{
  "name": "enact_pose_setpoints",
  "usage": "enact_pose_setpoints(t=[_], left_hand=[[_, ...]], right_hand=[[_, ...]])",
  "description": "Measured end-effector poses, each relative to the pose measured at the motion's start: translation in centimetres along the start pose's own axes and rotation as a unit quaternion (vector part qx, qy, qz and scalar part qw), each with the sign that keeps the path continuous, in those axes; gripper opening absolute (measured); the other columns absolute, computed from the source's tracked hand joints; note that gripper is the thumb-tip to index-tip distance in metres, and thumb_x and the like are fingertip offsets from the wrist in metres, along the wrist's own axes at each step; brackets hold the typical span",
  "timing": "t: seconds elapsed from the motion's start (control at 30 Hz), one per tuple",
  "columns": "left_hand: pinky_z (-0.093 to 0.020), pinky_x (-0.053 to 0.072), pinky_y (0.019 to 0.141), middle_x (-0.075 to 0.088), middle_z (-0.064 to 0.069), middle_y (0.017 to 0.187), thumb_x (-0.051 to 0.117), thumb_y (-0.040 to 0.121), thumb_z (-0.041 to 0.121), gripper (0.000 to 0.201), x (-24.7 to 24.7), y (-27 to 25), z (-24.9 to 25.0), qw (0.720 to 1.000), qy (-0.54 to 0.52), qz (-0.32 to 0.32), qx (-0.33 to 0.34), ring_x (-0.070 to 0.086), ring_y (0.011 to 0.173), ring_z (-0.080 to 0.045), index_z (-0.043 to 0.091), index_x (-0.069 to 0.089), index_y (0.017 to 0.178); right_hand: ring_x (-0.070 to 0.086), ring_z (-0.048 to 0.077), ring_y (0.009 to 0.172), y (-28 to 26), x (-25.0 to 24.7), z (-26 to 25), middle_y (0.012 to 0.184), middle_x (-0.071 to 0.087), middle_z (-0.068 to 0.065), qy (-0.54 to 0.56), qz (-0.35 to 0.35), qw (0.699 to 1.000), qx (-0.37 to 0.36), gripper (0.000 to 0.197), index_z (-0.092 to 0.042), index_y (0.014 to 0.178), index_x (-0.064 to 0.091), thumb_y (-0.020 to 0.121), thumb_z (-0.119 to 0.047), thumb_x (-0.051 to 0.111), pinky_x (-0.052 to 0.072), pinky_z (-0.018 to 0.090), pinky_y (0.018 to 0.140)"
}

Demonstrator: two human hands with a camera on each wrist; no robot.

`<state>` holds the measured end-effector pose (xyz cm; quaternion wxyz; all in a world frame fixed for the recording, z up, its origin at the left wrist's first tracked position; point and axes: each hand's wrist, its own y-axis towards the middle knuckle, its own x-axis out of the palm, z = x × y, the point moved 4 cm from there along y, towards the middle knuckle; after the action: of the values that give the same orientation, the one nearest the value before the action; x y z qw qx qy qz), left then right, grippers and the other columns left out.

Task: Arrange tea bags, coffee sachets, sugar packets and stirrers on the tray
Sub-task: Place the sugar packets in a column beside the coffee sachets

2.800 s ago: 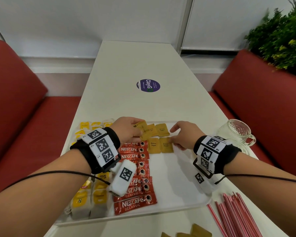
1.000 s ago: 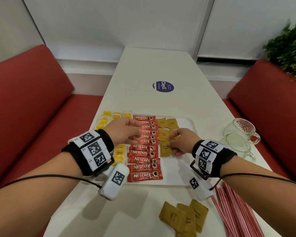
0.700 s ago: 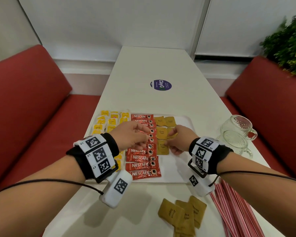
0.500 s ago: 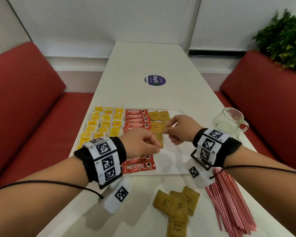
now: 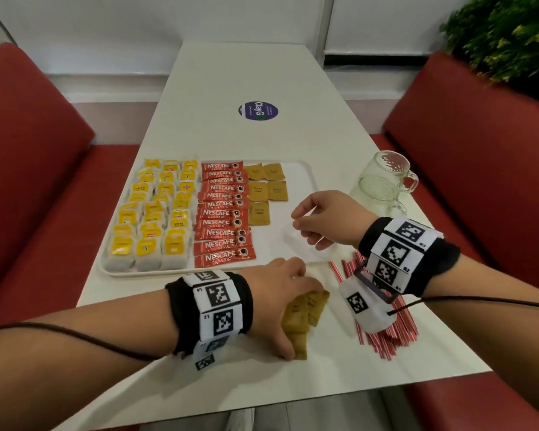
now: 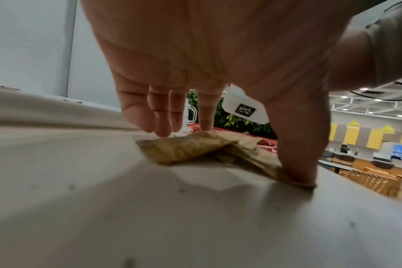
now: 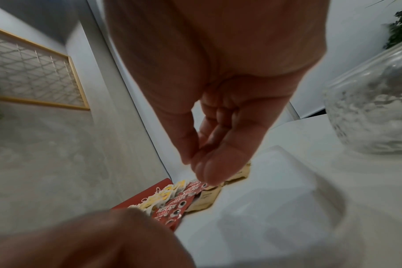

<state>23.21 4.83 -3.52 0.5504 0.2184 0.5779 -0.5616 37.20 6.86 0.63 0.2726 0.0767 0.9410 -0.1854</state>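
A white tray (image 5: 312, 181) holds yellow tea bags (image 5: 156, 213) on its left, red coffee sachets (image 5: 221, 213) in the middle and several brown sugar packets (image 5: 265, 191) beside them. A loose pile of brown sugar packets (image 5: 317, 301) (image 6: 184, 148) lies on the table in front of the tray. My left hand (image 5: 302, 321) (image 6: 230, 154) arches over this pile, fingers on its far edge and thumb on its near end, pinching it. Over the tray's bare right part (image 7: 276, 181) hovers my right hand (image 5: 296, 220) (image 7: 197, 168), loosely curled and empty. Red-and-white stirrers (image 5: 395, 331) lie under my right wrist.
Two glass mugs (image 5: 383, 178) (image 7: 374, 101) stand on the table just right of the tray. A round purple sticker (image 5: 258, 111) marks the table's far half. Red bench seats (image 5: 44, 169) flank the table, and a green plant (image 5: 504, 32) fills the far right corner.
My left hand left the tray and came back down onto the sugar pile on the table. My right hand let go of a sugar packet on the tray and drew back to the right.
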Motion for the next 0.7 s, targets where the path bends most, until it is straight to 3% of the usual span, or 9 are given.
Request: enact_pose_setpoints(t=[0.23, 0.33, 0.43, 0.57, 0.7], left_hand=[[-0.035, 0.051, 0.085, 0.042, 0.002, 0.118, 0.07, 0.073, 0.046, 0.061, -0.6, 0.3, -0.3, 0.998, -0.04, 0.024, -0.048, 0.052, 0.098, -0.018, 0.032, 0.045, 0.127], [-0.036, 0.053, 0.08, 0.043, 0.005, 0.107, 0.068, 0.073, 0.038, 0.047, -0.6, 0.4, -0.8, 0.995, -0.061, 0.023, -0.077, 0.053, 0.087, -0.017, 0.032, 0.048, 0.115], [-0.038, 0.053, 0.078, 0.042, 0.006, 0.099, 0.064, 0.074, 0.031, 0.03, -0.3, 0.5, -1.3, 0.992, -0.067, 0.027, -0.1, 0.053, 0.082, -0.017, 0.035, 0.044, 0.095], [-0.037, 0.052, 0.076, 0.044, 0.006, 0.095, 0.063, 0.074, 0.022, 0.024, -0.5, 0.4, -1.5, 0.988, -0.093, 0.032, -0.115, 0.053, 0.082, -0.018, 0.03, 0.045, 0.086], [-0.032, 0.047, 0.069, 0.051, 0.003, 0.09, 0.064, 0.072, 0.016, 0.021, -1.2, 0.1, -2.0, 0.983, -0.13, 0.045, -0.118, 0.051, 0.076, -0.017, 0.024, 0.047, 0.08]], right_hand=[[0.062, 0.015, 0.059, -2.9, 0.2, 1.5, 0.072, 0.065, 0.005, -0.027, -0.023, 0.999, -0.005, 0.008, -0.012, 0.094, 0.064, 0.086, -0.013, 0.064, 0.057, 0.029, 0.058], [0.062, 0.011, 0.059, -4.2, 0.6, 2.5, 0.072, 0.065, 0.0, -0.123, -0.031, 0.992, -0.015, 0.007, -0.018, 0.09, 0.066, 0.083, -0.017, 0.068, 0.055, 0.024, 0.055], [0.059, 0.011, 0.077, -5.4, 1.2, 3.2, 0.078, 0.057, -0.011, -0.249, -0.047, 0.967, -0.026, 0.014, -0.025, 0.092, 0.068, 0.078, -0.027, 0.071, 0.045, 0.021, 0.062], [0.054, 0.012, 0.085, -6.1, 2.4, 3.4, 0.089, 0.054, -0.01, -0.331, -0.071, 0.94, -0.039, 0.041, -0.025, 0.108, 0.063, 0.075, -0.047, 0.072, 0.04, 0.024, 0.069], [0.059, 0.014, 0.081, -5.9, 3.0, 3.1, 0.088, 0.063, -0.007, -0.348, -0.084, 0.933, -0.046, 0.034, -0.023, 0.096, 0.068, 0.072, -0.046, 0.075, 0.045, 0.026, 0.064]])
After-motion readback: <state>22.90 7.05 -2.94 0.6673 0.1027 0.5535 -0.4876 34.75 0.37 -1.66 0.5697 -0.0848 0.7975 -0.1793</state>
